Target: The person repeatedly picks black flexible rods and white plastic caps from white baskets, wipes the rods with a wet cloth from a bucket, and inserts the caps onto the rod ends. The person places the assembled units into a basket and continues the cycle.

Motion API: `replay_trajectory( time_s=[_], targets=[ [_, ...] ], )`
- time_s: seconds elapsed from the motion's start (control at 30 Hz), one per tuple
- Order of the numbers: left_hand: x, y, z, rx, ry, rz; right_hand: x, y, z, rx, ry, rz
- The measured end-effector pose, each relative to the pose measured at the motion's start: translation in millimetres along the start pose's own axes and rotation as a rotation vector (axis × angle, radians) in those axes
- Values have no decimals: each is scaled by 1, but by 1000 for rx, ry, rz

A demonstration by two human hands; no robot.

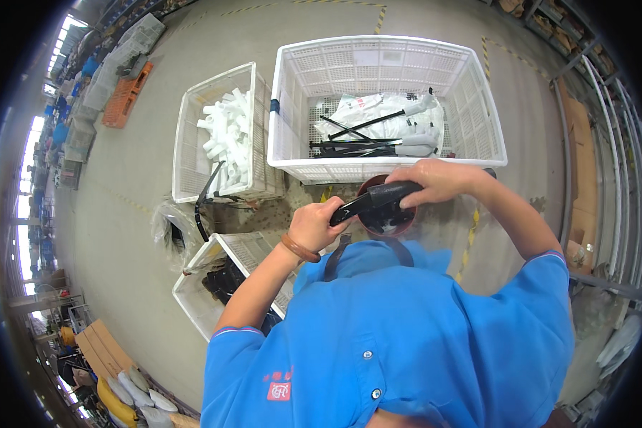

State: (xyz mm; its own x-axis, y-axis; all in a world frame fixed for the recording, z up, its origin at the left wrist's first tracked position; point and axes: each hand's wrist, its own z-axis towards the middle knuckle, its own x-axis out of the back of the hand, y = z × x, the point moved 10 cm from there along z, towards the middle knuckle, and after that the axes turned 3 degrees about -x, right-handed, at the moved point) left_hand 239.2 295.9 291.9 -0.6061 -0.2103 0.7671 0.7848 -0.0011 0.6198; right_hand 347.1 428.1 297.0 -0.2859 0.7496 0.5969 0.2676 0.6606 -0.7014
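Observation:
My left hand (312, 227), with a brown bracelet at its wrist, is closed round the glossy end of a black tube (349, 210). My right hand (435, 182) grips the thicker matte black sleeve (394, 193) at the tube's other part. Both hands hold the piece slantwise in front of my body. Below it stands a reddish-brown bucket (405, 224) holding dark contents and something whitish, partly hidden by my hands. Beyond my hands, a large white crate (389, 171) contains several black rods (360, 148) with pale wrapped ends, lying by white plastic sheeting (367, 110).
At the left, a white crate (184, 153) holds many short white tubes (228, 132); a black strip (205, 203) hangs over its near corner. Nearer, another white crate (192, 303) contains black parts (225, 279). A metal rack (613, 150) lines the right side.

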Motion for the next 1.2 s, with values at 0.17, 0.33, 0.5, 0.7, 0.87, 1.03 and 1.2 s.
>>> replay_trajectory(
  time_s=[0.17, 0.33, 0.5, 0.7, 0.87, 1.03, 1.2],
  targets=[
    [-15, -7, 0, -27, -141, 62, -25, -41, 20, 137, 181, -389],
    [-30, -20, 20, 177, -258, 71, -39, -49, 51, 73, 388, -427],
    [42, -15, 14, -70, 171, -281, 31, -50, 15, 98, 516, -340],
    [11, -30, -2, 199, -71, -903, 121, -43, -69, -33, 681, 18],
    [29, 23, -15, -41, -230, -713, 130, -26, -80, 11, 701, -48],
    [-2, 36, -42, 431, -214, -1068, 138, -31, -71, 45, 869, -308],
    [-2, 49, -31, 295, -115, -916, 128, -104, -29, 272, 525, -472]
  ],
)
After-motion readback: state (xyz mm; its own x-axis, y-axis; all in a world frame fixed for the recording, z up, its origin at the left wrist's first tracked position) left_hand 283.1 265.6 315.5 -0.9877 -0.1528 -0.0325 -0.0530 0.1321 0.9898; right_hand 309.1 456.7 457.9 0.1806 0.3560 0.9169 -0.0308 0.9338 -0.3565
